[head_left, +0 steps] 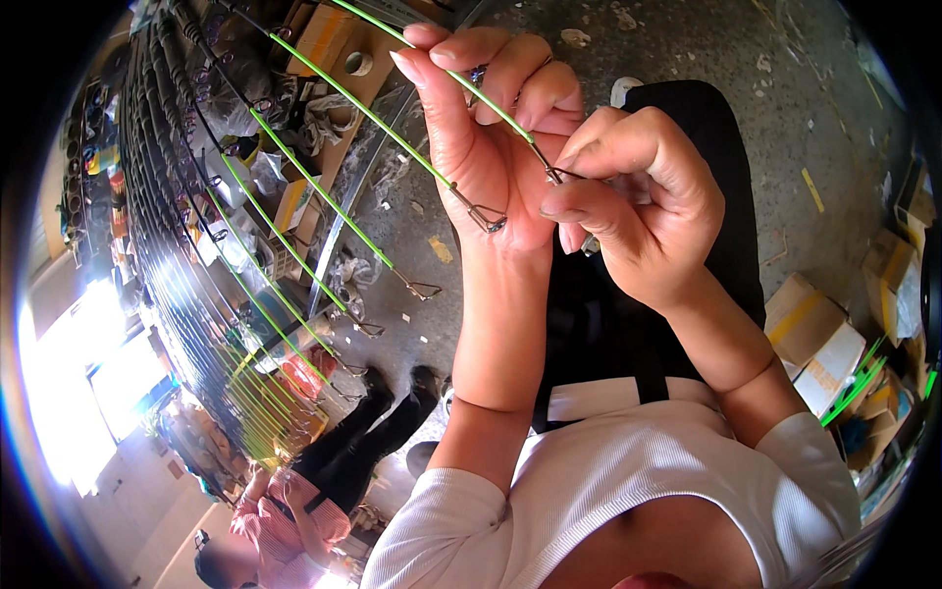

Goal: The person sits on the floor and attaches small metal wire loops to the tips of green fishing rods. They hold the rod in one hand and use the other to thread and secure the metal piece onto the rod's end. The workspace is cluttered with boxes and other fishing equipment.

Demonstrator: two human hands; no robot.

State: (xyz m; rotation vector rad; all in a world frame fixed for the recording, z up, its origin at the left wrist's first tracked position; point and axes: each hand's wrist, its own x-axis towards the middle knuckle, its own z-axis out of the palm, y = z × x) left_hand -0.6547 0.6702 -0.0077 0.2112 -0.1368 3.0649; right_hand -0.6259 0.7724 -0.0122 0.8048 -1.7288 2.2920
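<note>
My left hand (491,128) is raised palm up, its thumb and curled fingers around a thin fishing rod's bright green tip (491,106). My right hand (643,191) pinches the small dark tip guide (555,175) at that rod's end between thumb and forefinger. Whether it holds anything finer there is too small to tell. A second green rod tip (368,118) crosses in front of my left wrist, its wire tip guide (488,218) over the base of my palm. Small dark beads or a ring show among my left fingers.
Several more fishing rods (324,191) hang in a row at the left, green tips pointing toward me. Behind them are cardboard boxes (319,44) and plastic wrapping. A co-worker in a red-and-white top (294,520) is at lower left. Cartons (805,319) with green sticks stand at right.
</note>
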